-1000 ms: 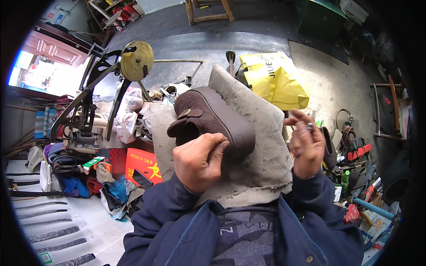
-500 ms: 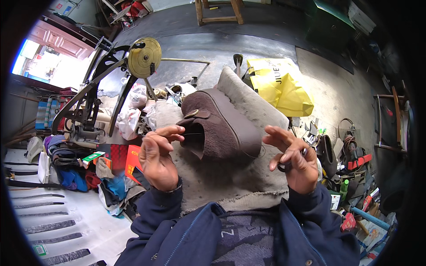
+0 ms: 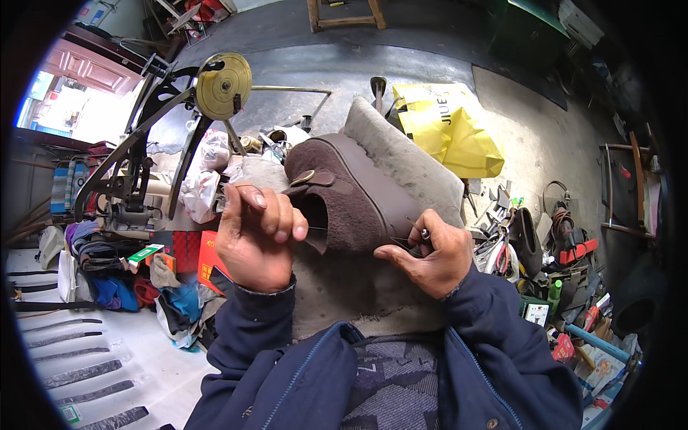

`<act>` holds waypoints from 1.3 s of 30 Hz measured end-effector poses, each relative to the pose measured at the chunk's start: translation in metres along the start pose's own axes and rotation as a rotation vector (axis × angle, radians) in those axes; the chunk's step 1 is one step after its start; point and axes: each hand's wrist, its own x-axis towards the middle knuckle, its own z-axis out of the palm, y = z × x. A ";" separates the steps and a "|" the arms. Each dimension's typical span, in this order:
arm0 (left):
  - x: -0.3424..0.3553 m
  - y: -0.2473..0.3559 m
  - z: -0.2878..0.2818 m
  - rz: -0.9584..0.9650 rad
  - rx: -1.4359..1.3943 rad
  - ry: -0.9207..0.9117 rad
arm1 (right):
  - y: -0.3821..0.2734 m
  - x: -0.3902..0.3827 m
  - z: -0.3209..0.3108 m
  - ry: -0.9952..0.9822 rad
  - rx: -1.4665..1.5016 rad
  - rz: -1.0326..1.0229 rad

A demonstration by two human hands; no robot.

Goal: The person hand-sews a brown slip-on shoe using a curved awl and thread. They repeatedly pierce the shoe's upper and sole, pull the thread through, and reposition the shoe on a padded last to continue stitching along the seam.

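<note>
A dark brown fuzzy shoe with a buckled strap and smooth sole [image 3: 365, 193] lies on its side on a grey stained cloth [image 3: 387, 143] over my lap. My left hand [image 3: 259, 235] is left of the shoe's opening, fingers curled, with a faint thread-like line beside the fingertips; what they grip is hard to make out. My right hand [image 3: 430, 254] is at the sole's heel end, closed on a small dark tool with a metal tip [image 3: 424, 233], partly hidden by the fingers.
A black hand-cranked machine with a brass wheel [image 3: 222, 84] stands at the left. A yellow bag [image 3: 455, 136] lies behind the cloth. Piled materials [image 3: 115, 258] fill the left, tools and shoes [image 3: 530, 244] the right. A wooden stool [image 3: 347, 14] stands at the back.
My left hand has left the shoe's rim and shifted leftward, fingers curled again after being spread. My right hand has moved down and leftward to the heel with the small tool.
</note>
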 end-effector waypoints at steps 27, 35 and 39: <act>-0.017 0.091 -0.094 0.229 0.079 0.213 | 0.017 -0.005 0.016 0.066 0.237 -0.138; -0.025 0.074 -0.129 0.039 0.169 0.361 | 0.019 -0.006 0.016 0.037 0.219 -0.139; -0.043 0.076 -0.116 0.049 0.687 0.527 | 0.018 -0.007 0.014 0.040 0.207 -0.145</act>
